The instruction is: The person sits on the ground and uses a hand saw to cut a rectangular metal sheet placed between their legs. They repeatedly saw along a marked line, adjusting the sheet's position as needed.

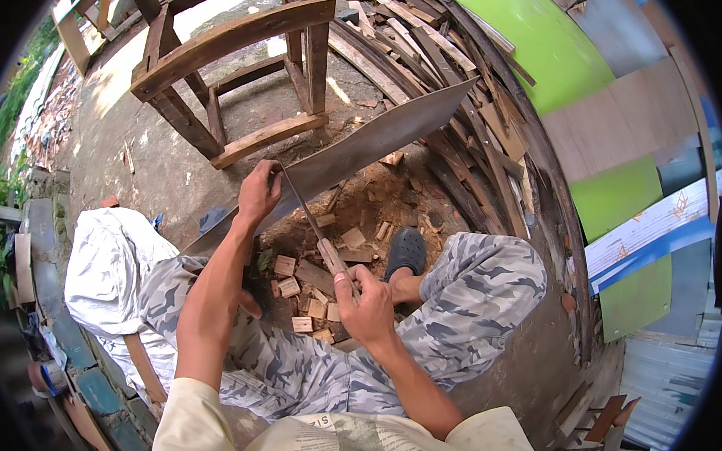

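Head view: a wooden-handled file (325,248) is gripped at its handle by the fingers of the right hand (367,310); its tip is positioned at the curled fingers of the left hand (258,193), beside a long metal sheet (381,135); what is grasped by the left fingers cannot be told; wood blocks (286,266) are scattered below the fingers, and a wooden frame (240,44) is seen beyond the left ones.

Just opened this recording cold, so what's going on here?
The person's right hand grips the wooden handle of a thin tool. The left hand is at the tool's far end, by the edge of a long grey metal blade. Small wood blocks lie loose between the person and the blade; a wooden frame is beyond it.
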Demonstrator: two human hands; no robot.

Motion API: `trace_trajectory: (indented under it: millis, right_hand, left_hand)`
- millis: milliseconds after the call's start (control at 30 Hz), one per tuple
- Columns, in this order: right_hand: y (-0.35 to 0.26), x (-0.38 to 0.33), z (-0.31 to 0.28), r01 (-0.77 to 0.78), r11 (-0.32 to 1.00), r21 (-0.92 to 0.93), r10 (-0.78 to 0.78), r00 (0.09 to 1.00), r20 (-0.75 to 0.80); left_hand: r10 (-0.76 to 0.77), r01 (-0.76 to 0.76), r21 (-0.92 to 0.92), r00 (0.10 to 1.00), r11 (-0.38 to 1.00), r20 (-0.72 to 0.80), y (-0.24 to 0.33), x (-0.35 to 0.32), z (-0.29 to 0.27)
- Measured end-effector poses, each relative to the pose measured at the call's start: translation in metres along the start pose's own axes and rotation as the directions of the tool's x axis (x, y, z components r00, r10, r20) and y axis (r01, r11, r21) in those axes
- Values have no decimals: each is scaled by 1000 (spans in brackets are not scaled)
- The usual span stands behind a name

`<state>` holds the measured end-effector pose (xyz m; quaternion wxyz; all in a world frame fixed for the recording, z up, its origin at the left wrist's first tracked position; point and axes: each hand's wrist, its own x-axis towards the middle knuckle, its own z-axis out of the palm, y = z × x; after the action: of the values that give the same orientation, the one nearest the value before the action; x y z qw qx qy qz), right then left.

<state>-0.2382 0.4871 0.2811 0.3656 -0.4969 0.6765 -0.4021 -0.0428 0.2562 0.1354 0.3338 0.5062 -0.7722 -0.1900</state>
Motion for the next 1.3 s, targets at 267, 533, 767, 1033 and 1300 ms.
trace_trajectory:
  millis: [267,533,767,1033,1300]
  right_hand:
    - [-11,-9,-4,-35,999,35,35,999,6]
    - [12,28,30,66,998,7,-65,996,-65]
    - [6,-13,4,-23,1000,-22,23,1000,12]
    - [-8,5,-1,4,1000,-8,-5,999,-41]
    - [6,7,0,13,999,37,-11,999,-51]
  left_hand:
    - [16,-16,7,1000,1000,8,-1,-3,-2]
    - [34,-34,-21,999,999,17,7,-12,0]
    - [-17,17,4,1000,1000,25,7,-7,-6]
    - [-32,33,29,999,999,-7,-1,-3,-2]
    - [-37,37,1,999,999,34,10,-8,-5]
